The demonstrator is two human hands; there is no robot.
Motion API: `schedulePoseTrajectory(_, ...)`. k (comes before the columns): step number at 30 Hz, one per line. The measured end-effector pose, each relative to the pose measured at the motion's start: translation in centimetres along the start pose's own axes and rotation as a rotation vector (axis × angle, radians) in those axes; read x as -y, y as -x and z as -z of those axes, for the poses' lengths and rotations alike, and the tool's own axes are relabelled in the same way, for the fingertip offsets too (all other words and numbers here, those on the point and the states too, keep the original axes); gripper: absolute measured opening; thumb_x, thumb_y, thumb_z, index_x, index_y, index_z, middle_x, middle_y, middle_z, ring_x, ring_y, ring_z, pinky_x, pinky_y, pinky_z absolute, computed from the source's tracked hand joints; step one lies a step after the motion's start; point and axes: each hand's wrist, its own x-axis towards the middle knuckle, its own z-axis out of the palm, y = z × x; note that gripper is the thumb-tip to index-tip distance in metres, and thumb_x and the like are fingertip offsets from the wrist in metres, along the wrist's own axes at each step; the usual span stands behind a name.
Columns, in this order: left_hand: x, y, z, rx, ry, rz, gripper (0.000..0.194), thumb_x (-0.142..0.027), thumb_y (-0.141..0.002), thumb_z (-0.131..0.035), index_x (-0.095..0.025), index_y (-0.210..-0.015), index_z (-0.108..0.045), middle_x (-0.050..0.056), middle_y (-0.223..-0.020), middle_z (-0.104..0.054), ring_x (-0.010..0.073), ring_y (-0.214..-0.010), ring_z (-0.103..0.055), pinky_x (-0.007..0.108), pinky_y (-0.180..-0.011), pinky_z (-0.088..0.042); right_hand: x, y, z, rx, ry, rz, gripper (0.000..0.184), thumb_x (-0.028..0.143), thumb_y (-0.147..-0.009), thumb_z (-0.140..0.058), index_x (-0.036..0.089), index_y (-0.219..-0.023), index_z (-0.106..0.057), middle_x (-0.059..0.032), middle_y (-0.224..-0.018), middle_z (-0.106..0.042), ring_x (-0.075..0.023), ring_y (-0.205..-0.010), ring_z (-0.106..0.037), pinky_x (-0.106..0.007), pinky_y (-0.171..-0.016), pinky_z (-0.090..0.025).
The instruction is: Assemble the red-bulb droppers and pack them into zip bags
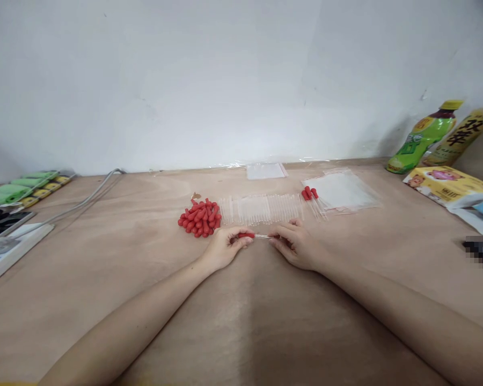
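Observation:
Between finger and thumb, my left hand [225, 247] pinches a red rubber dropper bulb [247, 235]. My right hand [298, 244] is closed on a thin clear glass tube [261, 236], whose left end meets the bulb's mouth. How far the tube sits inside the bulb I cannot tell. Just behind my left hand lies a heap of red rubber bulbs [200, 217]. Beside the heap, a row of clear glass tubes [261, 209] stretches to the right. Past its right end rest several tubes with red bulbs on them, the assembled droppers [310, 195].
Clear plastic bags [342, 188] lie behind the droppers, and a white packet [266, 171] lies near the wall. At right stand a green drink bottle [424, 136], a second bottle [459, 136] and a yellow pack [453, 185]. A grey cable [90, 197] and green rolls [22, 187] are at left.

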Motion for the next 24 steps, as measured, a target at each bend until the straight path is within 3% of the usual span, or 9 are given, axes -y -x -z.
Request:
schedulePoseTrajectory(3, -0.1, 0.1, -0.1, 0.023, 0.029, -0.021, 0.018, -0.027, -0.08, -0.057, -0.015, -0.089, -0.065, 0.002, -0.073, -0.065, 0.0095, -0.054, -0.057, 0.021, -0.055, -0.046, -0.3, -0.1, 0.1, 0.008, -0.022, 0.0, 0.013, 0.022, -0.085, -0.045, 0.019, -0.086, -0.057, 0.0011, -0.071, -0.059, -0.0109, -0.068, -0.053, -0.031, -0.077, -0.027)
schedulePoseTrajectory(10, -0.4, 0.3, -0.2, 0.083, -0.045, -0.07, 0.016, -0.028, -0.081, -0.055, -0.016, -0.085, -0.066, 0.002, -0.075, -0.066, 0.0098, -0.057, -0.057, 0.02, -0.056, -0.045, -0.3, -0.2, 0.2, 0.038, -0.001, -0.017, 0.016, 0.02, -0.083, -0.046, 0.02, -0.081, -0.062, -0.0001, -0.074, -0.063, -0.0118, -0.07, -0.055, -0.031, -0.074, -0.024)
schedulePoseTrajectory(18, -0.5, 0.5, -0.3, 0.041, -0.103, -0.02, 0.022, -0.034, -0.08, -0.056, -0.015, -0.086, -0.066, 0.0, -0.061, -0.062, 0.0095, -0.05, -0.053, 0.02, -0.051, -0.042, 1.0, -0.2, 0.1, 0.03, 0.057, -0.045, 0.02, 0.022, -0.085, -0.042, 0.018, -0.079, -0.06, -0.0006, -0.07, -0.063, -0.0111, -0.062, -0.052, -0.029, -0.069, -0.023)
schedulePoseTrajectory(24, -0.8, 0.4, -0.1, 0.047, -0.13, -0.059, 0.018, -0.031, -0.079, -0.057, -0.016, -0.086, -0.066, 0.003, -0.074, -0.067, 0.0121, -0.06, -0.056, 0.022, -0.056, -0.043, 1.2, -0.5, 0.0, 0.081, 0.094, -0.044, 0.023, 0.022, -0.086, -0.038, 0.018, -0.077, -0.058, -0.001, -0.066, -0.062, -0.012, -0.06, -0.052, -0.03, -0.068, -0.022)
